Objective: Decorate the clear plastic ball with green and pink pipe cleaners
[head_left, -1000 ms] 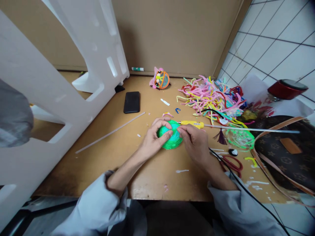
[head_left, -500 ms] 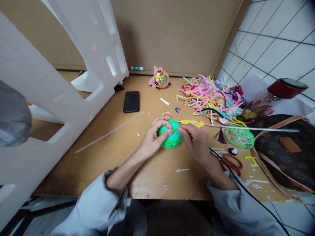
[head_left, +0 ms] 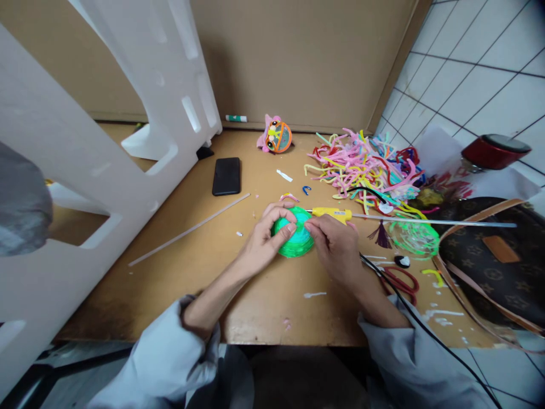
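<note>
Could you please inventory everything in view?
Round piece: 1, green, centre
Glue gun: 1, yellow, right of centre
Sticks: 2, translucent, left and right
Flat device: 1, black, left
Marker: 1, white-green, back
Toy: 1, multicoloured, back
Fuzzy stems: many, multicoloured, back right
Tassel: 1, purple, right
Scissors: 1, red, right
Bag: 1, brown, far right
Bottle: 1, red lid, behind bag
Disc: 1, green, beside bag
Cable: 1, black, lower right
Panel: 1, white, left
Table: 1, brown, centre
Scraps: several, mixed, scattered
Left hand: 1, bare, on piece
Right hand: 1, bare, at piece
Sleeves: 2, grey, bottom
</note>
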Motion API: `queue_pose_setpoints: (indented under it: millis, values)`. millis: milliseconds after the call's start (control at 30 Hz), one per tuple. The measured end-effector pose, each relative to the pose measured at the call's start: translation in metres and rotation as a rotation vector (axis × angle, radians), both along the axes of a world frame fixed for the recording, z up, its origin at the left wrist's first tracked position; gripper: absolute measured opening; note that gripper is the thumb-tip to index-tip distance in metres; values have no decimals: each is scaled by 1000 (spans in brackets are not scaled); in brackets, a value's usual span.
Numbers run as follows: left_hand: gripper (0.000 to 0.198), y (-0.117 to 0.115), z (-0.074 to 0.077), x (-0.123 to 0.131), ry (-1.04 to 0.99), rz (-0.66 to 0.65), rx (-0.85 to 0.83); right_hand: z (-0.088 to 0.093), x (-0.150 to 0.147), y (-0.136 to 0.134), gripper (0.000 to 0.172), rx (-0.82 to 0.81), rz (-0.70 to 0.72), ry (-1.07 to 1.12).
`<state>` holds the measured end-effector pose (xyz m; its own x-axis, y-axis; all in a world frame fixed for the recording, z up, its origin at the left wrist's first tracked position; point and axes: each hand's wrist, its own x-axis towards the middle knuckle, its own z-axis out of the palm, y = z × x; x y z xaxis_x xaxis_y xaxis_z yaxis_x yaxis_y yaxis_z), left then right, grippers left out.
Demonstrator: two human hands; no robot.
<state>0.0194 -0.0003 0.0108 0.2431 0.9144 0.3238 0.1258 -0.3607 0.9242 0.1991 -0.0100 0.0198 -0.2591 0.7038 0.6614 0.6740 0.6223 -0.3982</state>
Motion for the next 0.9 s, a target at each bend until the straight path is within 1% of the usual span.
queue_pose_setpoints:
  millis: [133, 300, 567, 733, 900]
  values:
    - [28, 0, -1, 0, -14, 0, 3, -1, -1, 0, 33, 69, 4, -24]
    - [25, 0, 0, 1, -42, 13, -5, -1, -1, 1, 33, 98, 4, -33]
    - [24, 1, 0, 0, -47, 19, -32, -2, 1, 1, 30, 47, 37, -22]
    - [20, 1, -1, -2, -49, 9, -53, -2, 3, 1, 30, 74, 28, -66]
    - [15, 0, 2, -1, -41, 21, -57, -1, 5, 1, 30, 64, 21, -77]
